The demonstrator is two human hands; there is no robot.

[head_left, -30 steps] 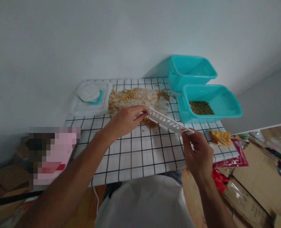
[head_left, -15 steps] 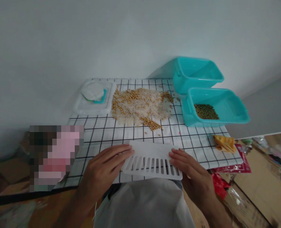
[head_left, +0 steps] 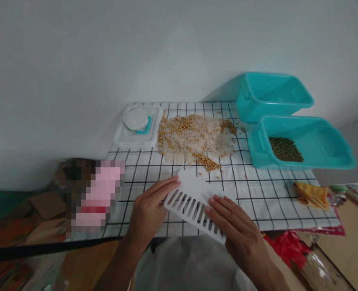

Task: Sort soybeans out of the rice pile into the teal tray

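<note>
A white plastic slotted panel [head_left: 193,185] is held between my two hands at the near edge of the table. It slants, its left end farther from me and its right end closer. My left hand [head_left: 151,207] grips the left end, fingertips on the top face. Over the right part lies my right hand [head_left: 237,221], its fingers covering some slots and its thumb hidden beneath. Beyond the panel, a spread of rice [head_left: 193,135] mixed with yellow soybeans [head_left: 207,162] lies on the checked cloth [head_left: 139,171].
Two turquoise bins [head_left: 272,111] stand at the right; the nearer one [head_left: 321,141] contains green beans [head_left: 286,149]. A clear lid [head_left: 120,139] with a white bundle [head_left: 135,118] sits back left. A yellow cloth [head_left: 312,196] rests near the right edge. A pink blurred item [head_left: 104,186] is at left.
The slotted panel has turned, its right end swinging toward me. My right hand now reaches farther over it. The whole view has shifted, with the table appearing farther right.
</note>
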